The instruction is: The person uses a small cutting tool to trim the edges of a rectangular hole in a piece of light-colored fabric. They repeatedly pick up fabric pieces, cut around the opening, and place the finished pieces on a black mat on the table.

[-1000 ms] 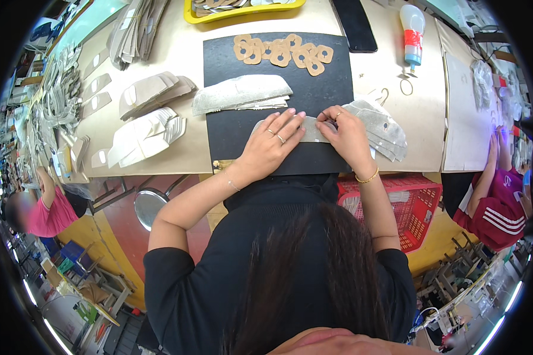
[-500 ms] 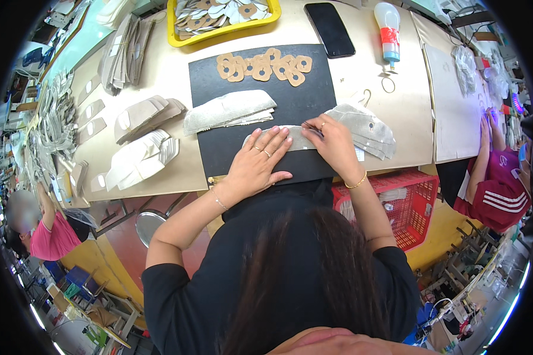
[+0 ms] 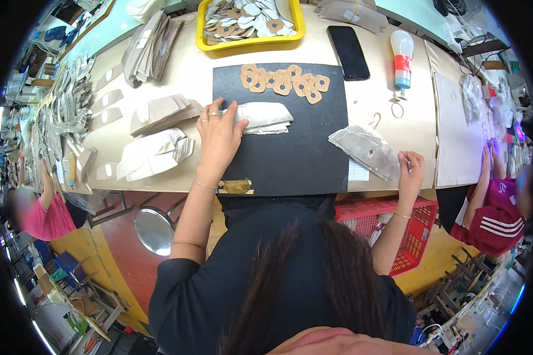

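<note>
My left hand [image 3: 218, 139] rests on the left end of a stack of curved grey pieces [image 3: 269, 115], its fingers apart, on a black mat [image 3: 290, 168]. At the mat's right edge lies a fanned pile of similar grey pieces [image 3: 364, 148], one with a small dark hole. My right hand [image 3: 412, 171] is closed in a pinch at the right end of this pile, on a grey piece. Several small tan pieces with dark round centres [image 3: 282, 86] lie in a cluster at the mat's far side.
A yellow tray [image 3: 251, 45] of small cut pieces stands behind the mat. A black phone [image 3: 348, 53] and a bottle with a blue tip [image 3: 402, 59] lie at the far right. Beige stacks [image 3: 160, 112] and white stacks [image 3: 151, 157] sit left. A red crate [image 3: 417, 236] stands below the table edge.
The grey piece under both hands has left the mat's near part. My left hand has moved to the left and away, onto the grey stack. My right hand has moved right to the fanned pile.
</note>
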Demonstrator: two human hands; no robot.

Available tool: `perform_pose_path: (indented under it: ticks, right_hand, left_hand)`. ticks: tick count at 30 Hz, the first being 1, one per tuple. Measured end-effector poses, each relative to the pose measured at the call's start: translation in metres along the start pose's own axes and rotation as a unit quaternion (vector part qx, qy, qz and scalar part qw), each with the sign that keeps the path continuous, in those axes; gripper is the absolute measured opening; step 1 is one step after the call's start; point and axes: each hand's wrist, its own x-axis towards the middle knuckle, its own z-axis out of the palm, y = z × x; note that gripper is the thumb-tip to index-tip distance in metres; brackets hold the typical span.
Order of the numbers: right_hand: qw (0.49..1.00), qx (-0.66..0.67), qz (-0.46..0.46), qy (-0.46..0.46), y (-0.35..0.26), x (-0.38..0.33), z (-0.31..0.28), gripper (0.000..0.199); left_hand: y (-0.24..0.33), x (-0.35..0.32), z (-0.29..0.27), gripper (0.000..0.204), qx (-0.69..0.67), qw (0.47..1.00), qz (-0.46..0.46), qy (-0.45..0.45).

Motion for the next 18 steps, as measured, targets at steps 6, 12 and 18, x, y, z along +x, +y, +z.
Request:
perform_pose_path:
  ticks: [6,12,18]
  right_hand:
    - [0.998,0.054,-0.012,0.004,-0.035,-0.003,0.032,0.014]
    - [0.966,0.200,-0.095,-0.132,-0.108,-0.003,0.080,0.013]
    - [0.786,0.533,0.101,-0.296,-0.168,0.008,0.087,0.048]
  left_hand:
    - [0.001,0.005,-0.004,0.034,-0.032,0.999,-0.017,-0.017]
    - [0.020,0.004,-0.026,0.028,-0.117,0.991,0.000,-0.059]
    - [0.061,-0.019,-0.080,0.030,-0.613,0.769,-0.107,-0.147]
